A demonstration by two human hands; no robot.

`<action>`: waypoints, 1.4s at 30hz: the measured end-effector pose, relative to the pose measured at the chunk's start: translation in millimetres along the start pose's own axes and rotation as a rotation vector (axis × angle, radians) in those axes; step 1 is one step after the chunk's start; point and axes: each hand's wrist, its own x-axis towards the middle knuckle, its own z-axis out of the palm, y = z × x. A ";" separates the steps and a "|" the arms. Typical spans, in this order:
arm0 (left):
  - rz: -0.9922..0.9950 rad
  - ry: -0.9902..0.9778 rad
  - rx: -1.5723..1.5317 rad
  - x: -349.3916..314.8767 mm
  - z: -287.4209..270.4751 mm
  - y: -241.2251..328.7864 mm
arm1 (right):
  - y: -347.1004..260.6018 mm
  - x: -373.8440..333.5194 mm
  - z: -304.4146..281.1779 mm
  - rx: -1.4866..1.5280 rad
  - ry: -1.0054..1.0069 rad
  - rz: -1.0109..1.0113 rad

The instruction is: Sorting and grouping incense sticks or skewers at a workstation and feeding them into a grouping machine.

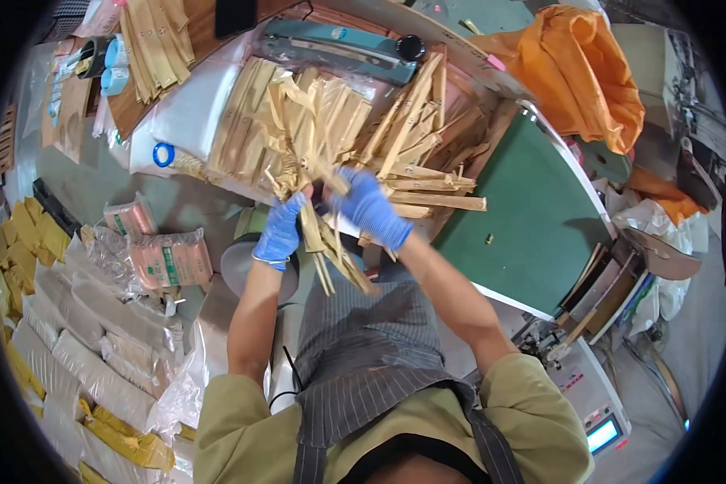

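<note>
My left hand [278,231], in a blue glove, is closed around a loose bunch of torn, crumpled brown paper sleeves [294,121], with thin sticks poking out below it. My right hand [371,208], gloved likewise, is curled just beside it and blurred by motion. At its fingers is a smeared light-brown strip [329,177], seemingly a paper sleeve in its grip. Beyond both hands lies a heap of flat paper-sleeved chopsticks [415,121], some jutting toward me. More sleeves lie in neater rows [238,121] at its left.
A teal metal device [339,48] stands behind the heap. To the right are a green board [524,218] with a white rim and an orange cloth bag [577,77]. Pink plastic-wrapped packs [169,260] sit at left, above many clear bags [97,363]. A machine with a lit screen [602,436] is lower right.
</note>
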 end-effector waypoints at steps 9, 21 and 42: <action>0.040 0.078 -0.050 38.6 55.9 -14.6 | 64.0 44.7 -51.5 0.096 0.459 0.505; -0.032 -0.165 0.349 13.5 70.3 -32.9 | 20.6 -4.6 -109.9 0.623 0.132 0.734; 0.029 -0.347 0.492 -59.1 66.5 -0.7 | -64.7 -13.0 -208.1 -0.514 0.385 -0.377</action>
